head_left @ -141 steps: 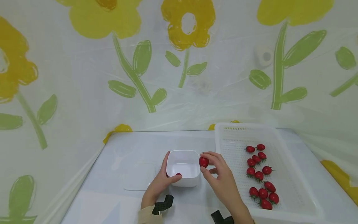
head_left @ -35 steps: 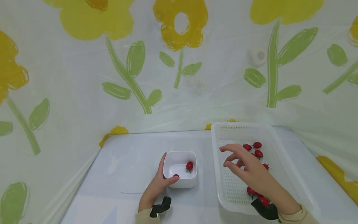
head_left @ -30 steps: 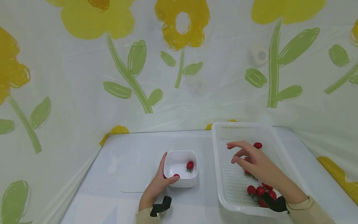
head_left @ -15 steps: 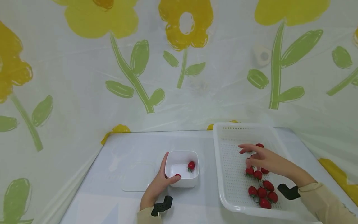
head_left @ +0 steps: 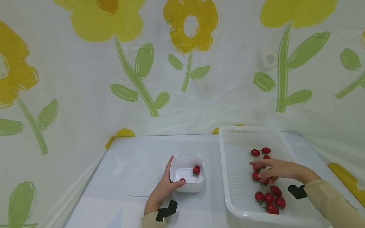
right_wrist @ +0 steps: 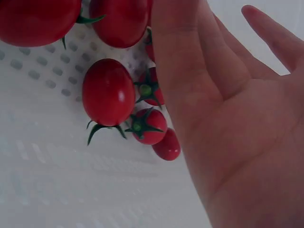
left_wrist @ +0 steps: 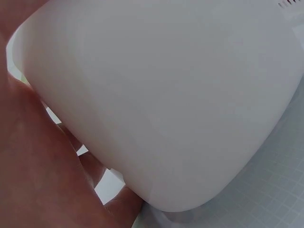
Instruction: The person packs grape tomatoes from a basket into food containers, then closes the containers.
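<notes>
My left hand [head_left: 163, 188] grips a small white square container [head_left: 189, 187], thumb over its front rim and fingers along its left side. Inside lie a cherry tomato [head_left: 196, 170] and, partly hidden by the thumb, another red one [head_left: 182, 180]. The left wrist view is filled by the container's smooth wall [left_wrist: 171, 104]. My right hand [head_left: 276, 168] reaches over the white perforated basket [head_left: 225, 180], thumb and forefinger apart just above a cherry tomato [head_left: 255, 175]. In the right wrist view the hand [right_wrist: 237, 123] covers part of the cluster beside a tomato [right_wrist: 108, 92].
Several more cherry tomatoes [head_left: 269, 198] lie in the basket's front part, and a pair [head_left: 260, 151] farther back. A clear flat lid [head_left: 142, 182] lies on the white table left of the container. Behind hangs a flowered curtain [head_left: 205, 107].
The tomato that my right hand pinched beside the container now lies inside it. That hand has moved right and lowered over the basket's tomatoes. My left hand keeps its grip.
</notes>
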### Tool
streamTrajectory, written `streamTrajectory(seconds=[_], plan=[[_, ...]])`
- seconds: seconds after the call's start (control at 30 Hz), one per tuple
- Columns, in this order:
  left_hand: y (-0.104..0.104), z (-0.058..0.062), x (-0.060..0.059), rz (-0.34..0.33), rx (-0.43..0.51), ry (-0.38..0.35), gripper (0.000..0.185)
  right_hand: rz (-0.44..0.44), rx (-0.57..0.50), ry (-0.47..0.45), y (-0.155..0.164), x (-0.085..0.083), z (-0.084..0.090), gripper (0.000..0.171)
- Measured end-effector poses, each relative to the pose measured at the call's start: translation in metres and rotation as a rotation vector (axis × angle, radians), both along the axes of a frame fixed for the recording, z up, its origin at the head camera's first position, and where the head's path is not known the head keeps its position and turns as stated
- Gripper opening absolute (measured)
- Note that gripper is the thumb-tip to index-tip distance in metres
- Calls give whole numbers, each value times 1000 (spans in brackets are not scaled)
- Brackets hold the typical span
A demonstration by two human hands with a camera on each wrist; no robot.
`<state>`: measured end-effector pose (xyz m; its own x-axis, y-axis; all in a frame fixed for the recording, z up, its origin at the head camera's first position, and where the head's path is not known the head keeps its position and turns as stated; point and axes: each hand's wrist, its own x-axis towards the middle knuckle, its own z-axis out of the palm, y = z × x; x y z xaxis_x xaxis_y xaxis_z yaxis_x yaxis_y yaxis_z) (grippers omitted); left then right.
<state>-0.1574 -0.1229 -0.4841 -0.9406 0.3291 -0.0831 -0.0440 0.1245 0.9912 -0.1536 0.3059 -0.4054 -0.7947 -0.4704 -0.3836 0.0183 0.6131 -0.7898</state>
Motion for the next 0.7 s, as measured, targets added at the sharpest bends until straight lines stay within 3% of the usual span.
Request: streamTrajectory(seconds=[0.3, 0.7], plan=[[1, 0, 1, 9, -20, 7, 94, -31, 3, -84, 4, -7, -13, 59], [0, -4, -1, -8, -4, 23, 92, -25, -6, -105, -14, -15, -22, 50]])
